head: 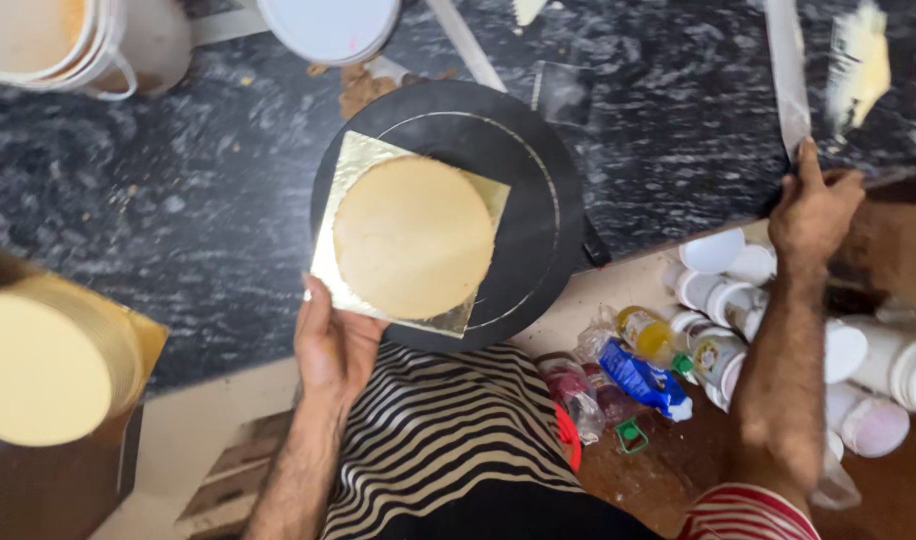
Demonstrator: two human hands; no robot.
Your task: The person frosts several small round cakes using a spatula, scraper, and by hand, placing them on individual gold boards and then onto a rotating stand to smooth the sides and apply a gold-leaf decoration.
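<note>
A round pale sponge cake layer (414, 237) lies on a square gold cake board (350, 165), which rests on a black round turntable (538, 215) on the dark marbled counter (178, 190). My left hand (333, 345) grips the gold board at its near left corner, thumb on top. My right hand (813, 210) is far to the right at the counter's edge, fingers closed on the lower end of a long clear plastic strip (788, 70) that runs away across the counter.
A stack of round gold-edged boards (48, 365) sits at the left. White tubs (53, 40) and a white bowl (328, 25) stand at the back. Below the counter at the right lie bottles (648, 335), white lidded jars (848, 350) and plastic packets (643, 380).
</note>
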